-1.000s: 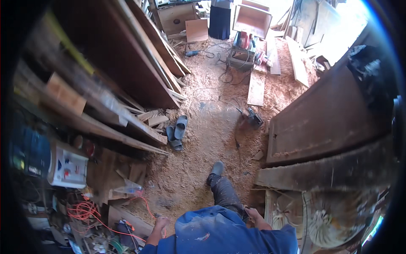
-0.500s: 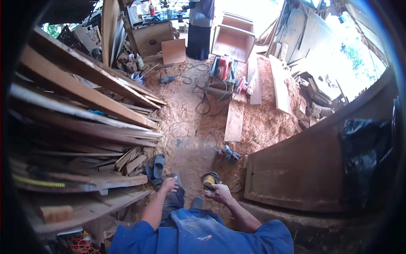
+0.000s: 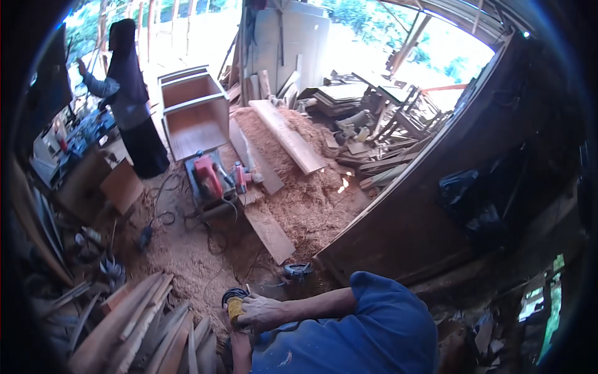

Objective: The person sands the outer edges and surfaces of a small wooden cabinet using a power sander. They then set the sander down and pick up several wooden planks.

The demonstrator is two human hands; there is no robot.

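Observation:
My right hand is wrapped round a yellow and black hand-held power tool at the lower middle of the head view. Its black end points up and away from me. My left forearm rises from the lower edge to just below the tool. The left hand's fingers are hidden by the tool and my right hand, so I cannot see whether they touch it. On the floor just ahead to the right lies another power tool, grey and dark.
A red power tool sits on a low stand before an open wooden cabinet. Planks lie on wood shavings. A large dark panel stands right; stacked boards lie left. A person stands far left.
My view has swung to the right. The yellow and black tool has come close to my left arm, and my left hand, visible before, is now mostly covered. The far person's arm is raised.

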